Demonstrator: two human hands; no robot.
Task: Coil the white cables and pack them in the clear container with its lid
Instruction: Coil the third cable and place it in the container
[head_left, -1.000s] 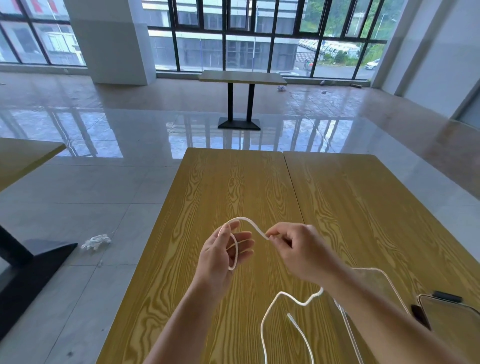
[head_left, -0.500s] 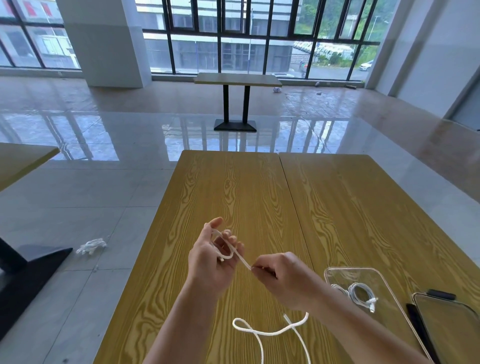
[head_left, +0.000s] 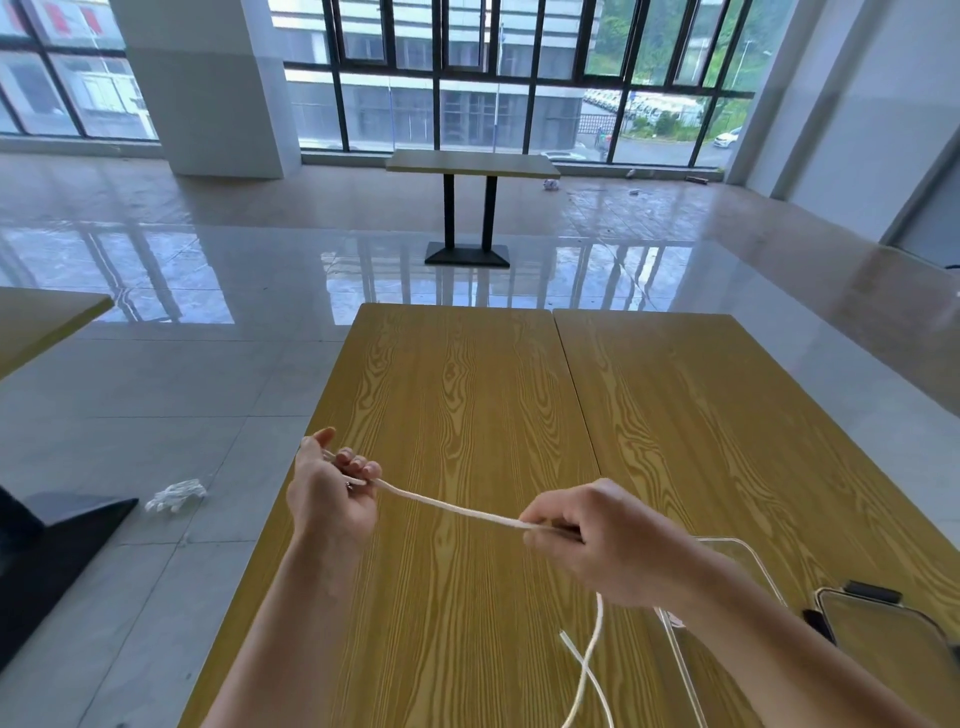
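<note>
A person stands at the near edge of a wood-grain table (head_left: 467, 395), both bare hands raised above it. The left hand (head_left: 332, 493) curls its fingers round one end of a white cable (head_left: 457, 510), thumb pointing up. The right hand (head_left: 597, 540) pinches the same cable further along, so a straight stretch runs taut between the two hands, over the table's near left part. Past the right hand, the rest of the cable hangs down and crosses itself near the table's near edge. A clear container (head_left: 748, 553) sits on the table by the near right corner, mostly hidden behind the right forearm. Just right of it lies its lid (head_left: 883, 639), with a dark clip on its far edge. Further off, another table (head_left: 472, 163) stands on the glossy floor before tall windows.
</note>
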